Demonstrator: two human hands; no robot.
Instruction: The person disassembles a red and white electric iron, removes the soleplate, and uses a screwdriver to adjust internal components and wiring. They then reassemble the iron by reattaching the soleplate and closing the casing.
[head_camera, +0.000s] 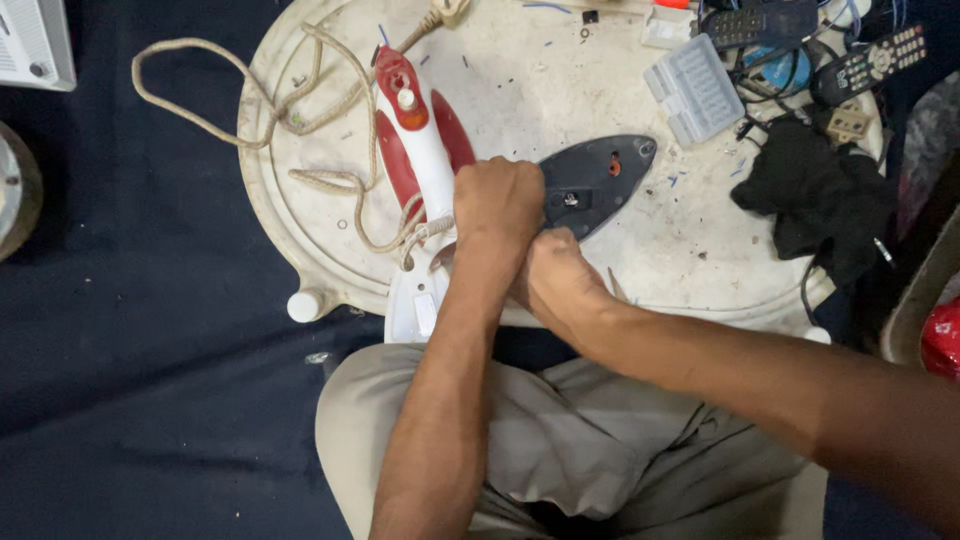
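Clear plastic case (693, 90), top right.

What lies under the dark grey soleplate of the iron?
The dark grey soleplate rests on the round cream tray, among small bits. Its near end is covered by the left hand and right hand, so that part stays unseen.

Iron body (425, 140): glossy red-white plastic. Soleplate (592, 182): matt dark metal. Cord (250, 110): woven cloth. Tabletop (540, 80): scuffed, rough.
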